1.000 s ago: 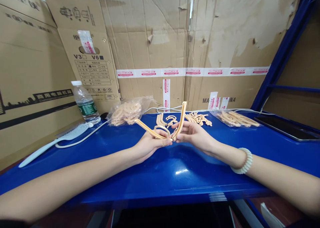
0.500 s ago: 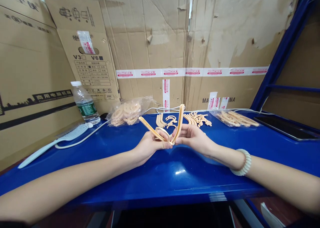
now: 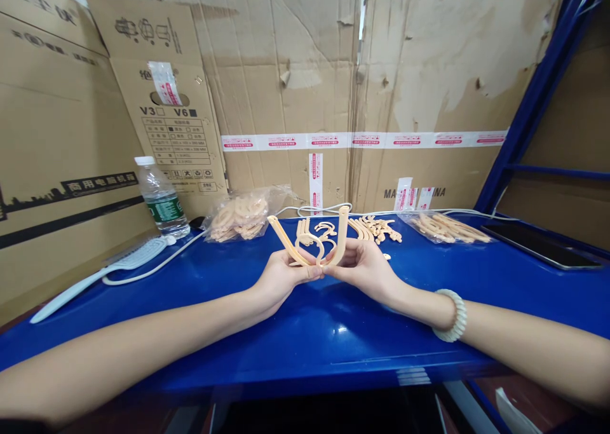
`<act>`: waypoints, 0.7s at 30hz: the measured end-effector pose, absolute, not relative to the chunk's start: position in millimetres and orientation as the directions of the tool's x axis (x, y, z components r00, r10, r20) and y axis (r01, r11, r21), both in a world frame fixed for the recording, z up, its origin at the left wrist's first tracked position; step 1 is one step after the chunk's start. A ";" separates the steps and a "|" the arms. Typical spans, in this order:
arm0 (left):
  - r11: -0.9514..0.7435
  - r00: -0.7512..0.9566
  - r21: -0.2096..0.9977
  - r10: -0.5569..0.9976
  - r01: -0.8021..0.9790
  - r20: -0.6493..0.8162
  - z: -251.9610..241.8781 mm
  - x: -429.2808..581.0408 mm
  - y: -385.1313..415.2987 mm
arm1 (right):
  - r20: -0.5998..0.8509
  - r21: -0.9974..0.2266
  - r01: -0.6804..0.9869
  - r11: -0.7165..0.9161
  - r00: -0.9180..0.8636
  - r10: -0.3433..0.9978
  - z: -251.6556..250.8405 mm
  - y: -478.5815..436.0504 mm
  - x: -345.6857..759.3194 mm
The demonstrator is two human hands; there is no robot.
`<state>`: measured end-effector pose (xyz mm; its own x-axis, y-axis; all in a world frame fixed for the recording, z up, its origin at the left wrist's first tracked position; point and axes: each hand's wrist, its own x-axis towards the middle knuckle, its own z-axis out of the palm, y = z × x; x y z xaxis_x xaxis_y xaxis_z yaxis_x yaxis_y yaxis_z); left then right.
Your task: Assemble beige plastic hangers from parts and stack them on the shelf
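Above the middle of the blue table my left hand pinches the left curved beige strip, whose free end points up and left. My right hand grips the right curved beige strip, standing almost upright. The two strips meet between my fingertips, forming a U; whether they are joined there I cannot tell. A thin beige ring stands within the U, its lower edge at my fingers. Behind my hands lie several loose small beige pieces and a stack of curved strips.
A clear bag of beige pieces stands back left, near a water bottle and a pale hairbrush. At right are another bagged bundle and a dark tablet. Cardboard walls the back; a white cable runs along it.
The held strips have turned from a V with edges facing me to a wider U with a broader face showing. The ring now shows more fully. Both hands have shifted slightly left.
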<state>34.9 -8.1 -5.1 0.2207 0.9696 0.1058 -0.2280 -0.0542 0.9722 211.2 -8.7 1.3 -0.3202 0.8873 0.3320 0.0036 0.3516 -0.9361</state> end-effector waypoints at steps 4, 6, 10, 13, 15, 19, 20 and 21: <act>-0.072 0.220 0.973 0.968 -0.221 0.122 -4.9 35.8 -9.0 | 0.327 -0.941 -0.005 0.339 -0.283 0.902 0.9 -5.5 209.8; -0.073 0.224 0.973 0.967 -0.217 0.122 -3.9 36.1 -9.9 | 0.325 -0.942 -0.013 0.334 -0.275 0.905 0.8 -4.0 209.0; -0.011 0.247 0.968 0.966 -0.252 0.075 1.9 34.5 -9.1 | 0.293 -0.955 -0.046 0.293 -0.301 0.907 3.4 0.9 213.4; 0.015 0.218 0.955 0.975 -0.296 0.053 9.0 28.8 -2.7 | 0.278 -0.960 -0.076 0.269 -0.357 0.892 12.1 9.0 227.5; 0.011 0.188 0.951 0.981 -0.310 0.050 13.6 22.3 4.6 | 0.280 -0.956 -0.037 0.290 -0.399 0.873 21.0 16.7 241.3; 0.051 0.181 0.958 0.983 -0.281 0.001 20.0 5.7 22.6 | 0.341 -0.863 0.198 0.464 -0.449 0.826 39.7 31.4 269.1; 0.062 0.190 0.960 0.982 -0.272 -0.010 21.3 1.4 27.1 | 0.362 -0.813 0.270 0.516 -0.460 0.811 43.6 33.9 274.8; 0.068 0.199 0.963 0.980 -0.261 -0.015 22.5 -2.8 31.3 | 0.378 -0.755 0.341 0.561 -0.473 0.796 46.9 35.7 279.8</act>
